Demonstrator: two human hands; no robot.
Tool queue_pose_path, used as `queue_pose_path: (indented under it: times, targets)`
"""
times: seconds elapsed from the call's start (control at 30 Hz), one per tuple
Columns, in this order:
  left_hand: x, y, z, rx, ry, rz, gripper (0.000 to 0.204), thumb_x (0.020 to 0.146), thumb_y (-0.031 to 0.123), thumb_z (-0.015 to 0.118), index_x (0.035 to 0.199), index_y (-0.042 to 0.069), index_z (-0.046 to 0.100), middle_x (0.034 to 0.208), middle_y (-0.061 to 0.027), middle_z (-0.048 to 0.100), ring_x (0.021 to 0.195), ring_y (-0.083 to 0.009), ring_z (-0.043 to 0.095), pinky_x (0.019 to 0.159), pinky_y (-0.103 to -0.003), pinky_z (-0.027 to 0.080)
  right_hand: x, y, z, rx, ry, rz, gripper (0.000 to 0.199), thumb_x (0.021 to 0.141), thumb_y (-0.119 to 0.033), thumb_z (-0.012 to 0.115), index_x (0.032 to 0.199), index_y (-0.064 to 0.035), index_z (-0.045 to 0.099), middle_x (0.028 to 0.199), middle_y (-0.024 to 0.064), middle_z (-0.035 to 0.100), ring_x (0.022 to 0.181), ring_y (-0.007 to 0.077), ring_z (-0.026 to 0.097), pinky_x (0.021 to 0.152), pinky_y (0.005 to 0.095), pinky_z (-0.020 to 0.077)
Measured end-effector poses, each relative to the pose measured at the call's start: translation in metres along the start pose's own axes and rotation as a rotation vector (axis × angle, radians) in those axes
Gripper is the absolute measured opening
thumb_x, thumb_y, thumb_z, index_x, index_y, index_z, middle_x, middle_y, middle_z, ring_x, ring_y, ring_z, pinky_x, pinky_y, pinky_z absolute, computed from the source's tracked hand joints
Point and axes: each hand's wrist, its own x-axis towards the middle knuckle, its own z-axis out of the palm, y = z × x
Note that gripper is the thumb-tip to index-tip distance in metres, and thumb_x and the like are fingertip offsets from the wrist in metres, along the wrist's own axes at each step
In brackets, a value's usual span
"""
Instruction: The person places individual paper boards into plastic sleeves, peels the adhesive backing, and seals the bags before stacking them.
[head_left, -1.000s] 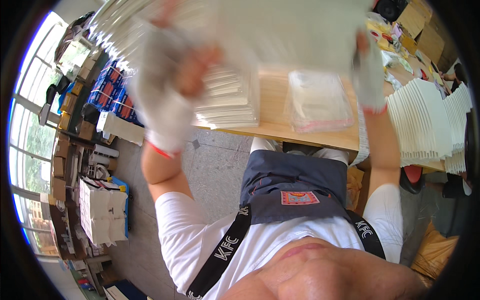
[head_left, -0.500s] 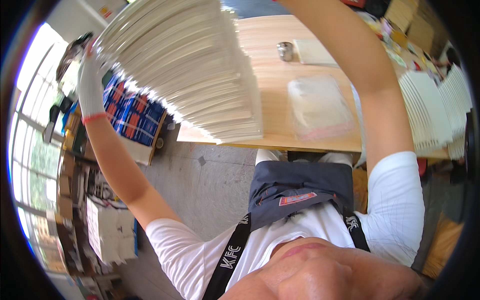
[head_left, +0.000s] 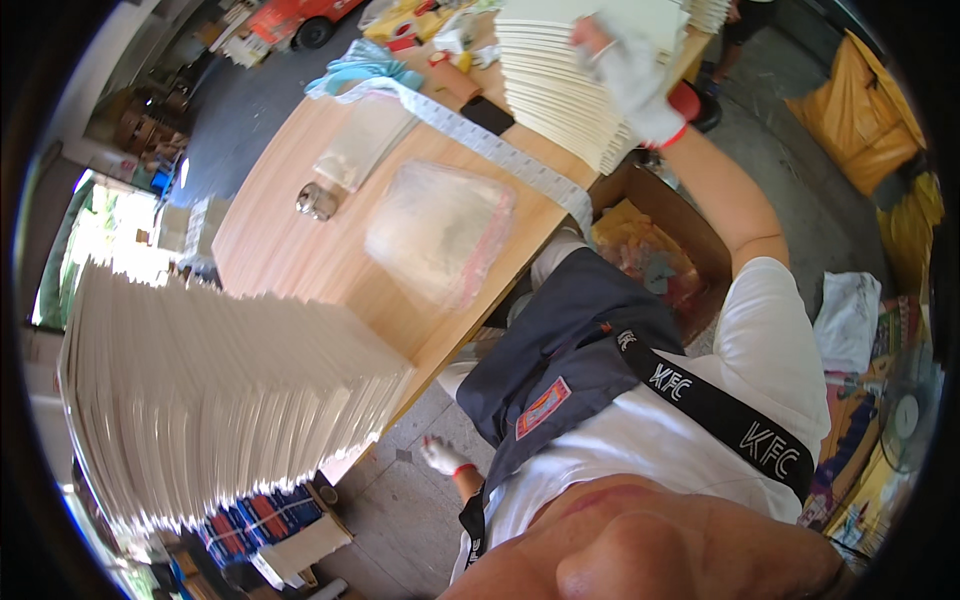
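— Right hand [head_left: 632,75], gloved, is up at one o'clock, laid flat on the stack [head_left: 560,100]. Can you see if it has a grip?

— No, it's blurred. The palm is on the top sheets with the fingers spread, but I can't tell whether it's clamping or only pressing.

— And the left hand [head_left: 440,458]?

— Down at seven o'clock beside the thigh. It's gloved, loose and holding nothing.

— So what step is this?

— I'd say steadying or taking hold of that stack, with nothing lifted. It sits on the far corner of the worktop [head_left: 290,250], right at the edge, above an open box [head_left: 665,215].

— What would moving it take?

— My guess is a second hand underneath. One arm at full stretch won't hold loose sheets square, and the top ones could slide off.

— How does it look?

— Cream sheets, all one size. The edges are stepped a little, so the pile leans instead of standing plumb.

— Anything close by?

— A big stack [head_left: 220,390] of the same sheets at eight o'clock, fanned out. There's also a clear bag [head_left: 440,240] lying mid-worktop, well apart from both.
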Motion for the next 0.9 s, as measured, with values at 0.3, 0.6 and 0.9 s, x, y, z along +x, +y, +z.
queue_pose_path:
  times: [0.3,0.6,0.9]
  targets:
    - [-0.066,0.042,0.114,0.497,-0.501,0.657,0.024,0.085,0.001,0.048,0.105,0.0,0.061,0.101,-0.0155,0.064,0.089,-0.0259,0.06,0.081,-0.032,0.046,0.076,0.069,-0.183,-0.695,-0.117,0.535,0.036,0.087,-0.043,0.054,0.081,-0.0072,0.055,0.057,-0.0022,0.048,0.048,0.0072,0.041,0.047,0.0222,0.0336]
    - [-0.07,0.08,0.173,0.606,-0.618,1.0,0.019,0.078,0.005,0.06,0.095,0.012,0.065,0.086,-0.0091,0.065,0.079,-0.0277,0.062,0.07,-0.038,0.049,0.098,0.075,-0.173,0.075,0.182,0.539,0.01,0.082,-0.017,0.065,0.085,-0.0087,0.061,0.06,-0.0031,0.053,0.045,0.008,0.045,0.039,0.0201,0.0356]
    - [-0.08,0.155,0.259,0.775,-0.682,1.13,0.023,0.078,0.012,0.058,0.1,0.011,0.06,0.095,-0.0122,0.061,0.091,-0.0303,0.056,0.079,-0.039,0.045,0.107,0.049,-0.175,-0.181,0.097,0.757,0.011,0.081,-0.012,0.065,0.082,-0.0043,0.058,0.054,0.0022,0.049,0.044,0.011,0.043,0.041,0.0241,0.0413]
